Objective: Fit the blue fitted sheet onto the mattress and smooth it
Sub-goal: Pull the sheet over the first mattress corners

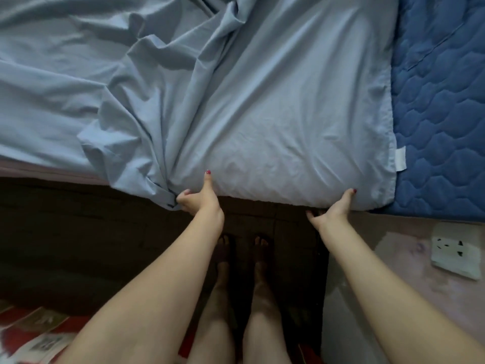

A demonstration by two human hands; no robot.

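The light blue fitted sheet (262, 106) lies over most of the mattress, creased and bunched toward the left and upper middle. A strip of dark blue quilted mattress (441, 114) shows bare at the right. My left hand (199, 198) grips the sheet's near edge, thumb on top and fingers curled under a gathered fold. My right hand (333, 208) grips the same edge further right, thumb on the sheet and fingers tucked beneath. A white label (400, 158) hangs from the sheet's right hem.
I stand on a dark floor (78, 245) against the bed's near side, my feet (244, 248) just below the hands. A pinkish wall with a white socket (456, 253) is at the right. Red patterned cloth (31, 334) lies at the lower left.
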